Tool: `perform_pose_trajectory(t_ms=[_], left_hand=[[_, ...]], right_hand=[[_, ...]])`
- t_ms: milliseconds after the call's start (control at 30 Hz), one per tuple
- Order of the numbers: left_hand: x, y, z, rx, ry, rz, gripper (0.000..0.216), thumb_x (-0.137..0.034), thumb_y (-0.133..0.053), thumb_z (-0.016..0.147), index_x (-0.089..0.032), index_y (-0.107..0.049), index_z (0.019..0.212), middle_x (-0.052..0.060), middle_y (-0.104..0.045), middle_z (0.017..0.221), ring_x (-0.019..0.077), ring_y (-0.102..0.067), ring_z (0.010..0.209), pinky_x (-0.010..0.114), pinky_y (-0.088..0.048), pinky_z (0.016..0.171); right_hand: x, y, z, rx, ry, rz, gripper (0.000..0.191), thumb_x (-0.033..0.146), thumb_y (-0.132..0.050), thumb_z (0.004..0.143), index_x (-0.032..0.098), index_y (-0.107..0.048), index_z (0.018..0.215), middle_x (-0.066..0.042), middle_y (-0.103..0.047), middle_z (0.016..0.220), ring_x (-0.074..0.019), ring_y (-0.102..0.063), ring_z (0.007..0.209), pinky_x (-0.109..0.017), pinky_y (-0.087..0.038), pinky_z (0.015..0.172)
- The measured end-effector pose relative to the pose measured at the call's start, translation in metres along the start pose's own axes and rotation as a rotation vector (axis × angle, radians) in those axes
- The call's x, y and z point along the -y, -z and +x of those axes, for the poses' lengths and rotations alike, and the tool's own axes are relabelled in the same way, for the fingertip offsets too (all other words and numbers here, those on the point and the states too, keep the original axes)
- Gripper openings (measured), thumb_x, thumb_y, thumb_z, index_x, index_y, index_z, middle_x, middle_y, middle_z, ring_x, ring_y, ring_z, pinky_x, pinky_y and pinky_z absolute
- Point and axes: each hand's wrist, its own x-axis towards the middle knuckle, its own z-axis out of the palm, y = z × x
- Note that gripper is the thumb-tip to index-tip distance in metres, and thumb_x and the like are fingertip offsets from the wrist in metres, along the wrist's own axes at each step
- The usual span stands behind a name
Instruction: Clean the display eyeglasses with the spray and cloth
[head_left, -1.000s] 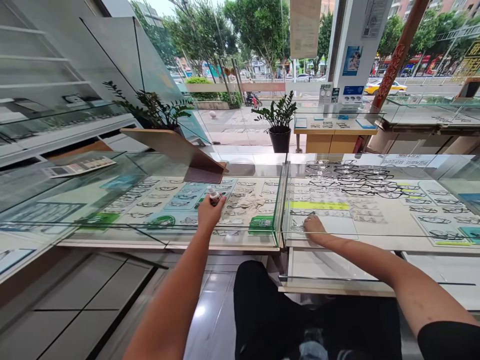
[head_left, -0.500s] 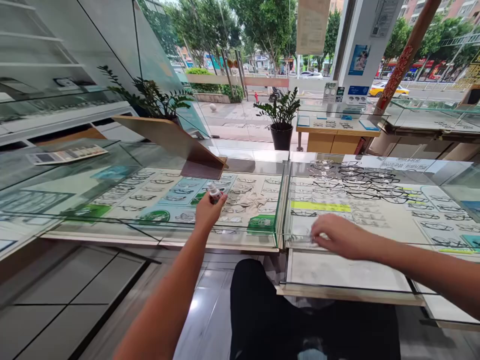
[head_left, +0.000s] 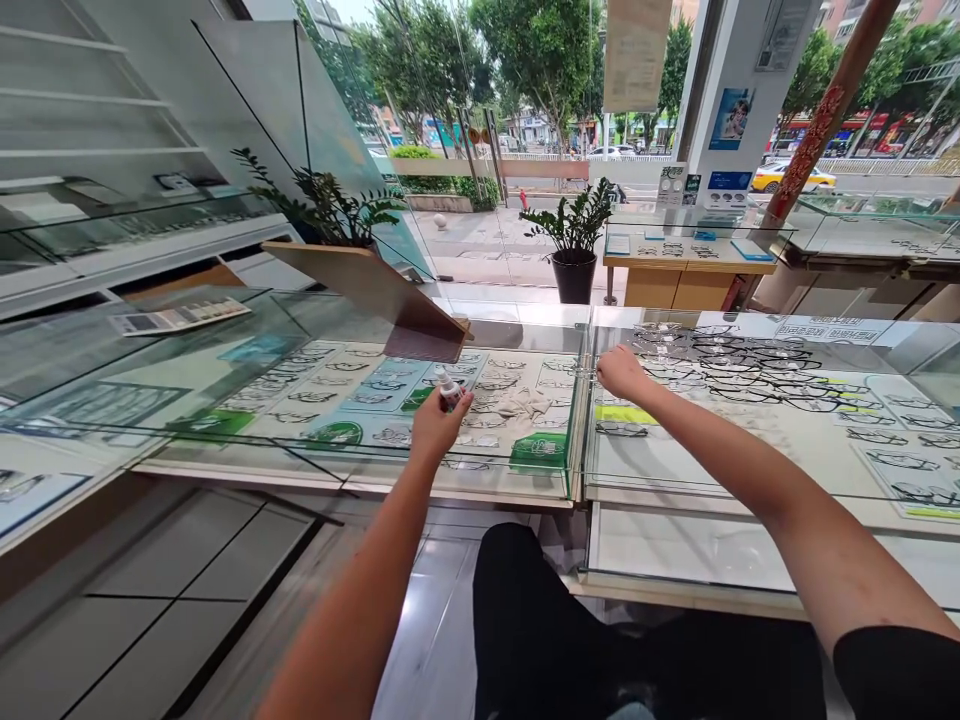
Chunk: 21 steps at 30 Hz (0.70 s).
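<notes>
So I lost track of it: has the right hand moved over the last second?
Yes. The right hand went forward, from the near side of the green strip to beyond it.

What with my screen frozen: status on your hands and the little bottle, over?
Left hand shut on little bottle, above left glass counter. Right hand on glass of right counter near the seam, grip unclear. Nothing between the hands.

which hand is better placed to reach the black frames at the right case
Right. The right hand is beside the black frames at the right case; the left hand holds a small bottle.
</notes>
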Motion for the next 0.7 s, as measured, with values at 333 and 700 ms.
perform_pose_trajectory(t_ms=[333, 700], left_hand=[[-0.003, 0.002, -0.002, -0.005, 0.016, -0.012, 0.059, -0.071, -0.062, 0.071, -0.020, -0.069, 0.099, 0.009, -0.072, 0.091, 0.0277, -0.065, 0.086, 0.037, -0.046, 0.077], [-0.001, 0.002, -0.004, -0.031, -0.011, -0.022, 0.053, -0.068, -0.064, 0.072, -0.021, -0.069, 0.095, 0.007, -0.071, 0.086, 0.0251, -0.064, 0.082, 0.036, -0.046, 0.078]], right_hand=[[0.003, -0.011, -0.004, -0.054, -0.018, 0.045, 0.027, 0.016, -0.052, 0.096, 0.012, -0.079, 0.099, -0.019, -0.076, 0.109, -0.0324, -0.062, 0.108, -0.047, -0.040, 0.108], [0.053, 0.047, -0.105, -0.022, 0.190, 0.431, 0.010, 0.024, -0.060, 0.094, 0.019, -0.065, 0.101, -0.011, -0.072, 0.108, -0.0266, -0.064, 0.100, -0.038, -0.048, 0.090]])
